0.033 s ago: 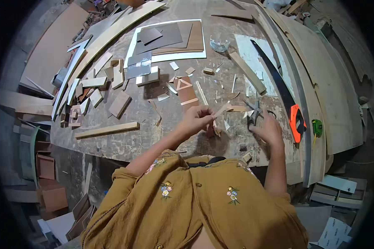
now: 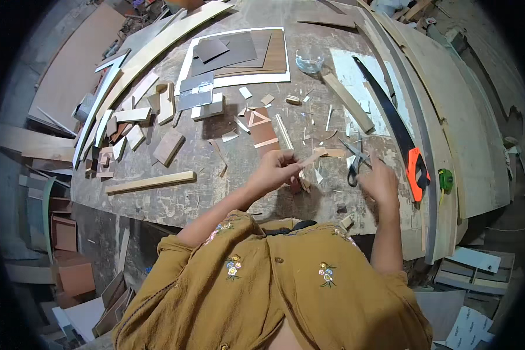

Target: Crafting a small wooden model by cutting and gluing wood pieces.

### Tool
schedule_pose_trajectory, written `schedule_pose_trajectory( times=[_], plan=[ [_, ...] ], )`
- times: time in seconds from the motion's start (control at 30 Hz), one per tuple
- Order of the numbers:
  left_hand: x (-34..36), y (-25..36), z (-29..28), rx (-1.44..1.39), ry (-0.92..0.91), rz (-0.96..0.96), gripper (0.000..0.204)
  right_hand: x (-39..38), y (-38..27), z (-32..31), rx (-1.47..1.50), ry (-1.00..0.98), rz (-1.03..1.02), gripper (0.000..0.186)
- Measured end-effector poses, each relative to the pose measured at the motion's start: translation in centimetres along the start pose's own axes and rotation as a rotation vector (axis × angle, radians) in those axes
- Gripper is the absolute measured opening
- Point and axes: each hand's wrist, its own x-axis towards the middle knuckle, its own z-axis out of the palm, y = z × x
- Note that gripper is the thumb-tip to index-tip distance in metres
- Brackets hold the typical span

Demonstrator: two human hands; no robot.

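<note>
My left hand (image 2: 274, 170) pinches a thin pale veneer strip (image 2: 314, 157) between thumb and fingers. The strip slants up to the right, toward the scissors. My right hand (image 2: 381, 184) is at the scissors (image 2: 354, 157), its fingers curled by the dark handles; part of the handles is hidden under them. The blades lie partly apart, pointing away from me. Just beyond my left hand is a flat brown piece (image 2: 262, 131) with pale strips laid on it in a triangle and a crossbar. Another light-brown strip (image 2: 334, 153) lies near the blades.
A handsaw with an orange handle (image 2: 415, 169) and a green tape measure (image 2: 445, 179) lie at the right. Wood blocks (image 2: 169, 146) crowd the left. Dark sheets (image 2: 233, 52) are stacked at the back, near a clear glass dish (image 2: 309, 63). Small offcuts litter the worktop.
My right hand has shifted slightly, its thumb moving right from the near scissor loop, which shows more. The scissors look less spread. My left hand stays nearly still with the veneer strip.
</note>
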Motion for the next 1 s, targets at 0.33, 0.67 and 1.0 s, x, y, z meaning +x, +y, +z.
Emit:
schedule_pose_trajectory(
  times=[0.33, 0.67, 1.0],
  plan=[
    [0.0, -0.4, 0.1, 0.222, 0.109, 0.168, 0.015, -0.7, -7.9, 2.8, 0.585, -0.109, -0.558, 0.018],
    [-0.7, -0.1, -1.9, -0.391, 0.304, 0.069, 0.009, 1.1, -11.3, 4.6, 1.302, -0.640, -0.080, 0.025],
    [-0.5, -1.2, -2.7, -0.425, 0.342, 0.010, 0.013, 2.2, -12.3, 7.5, 1.431, -0.667, -0.027, 0.014]
  ],
)
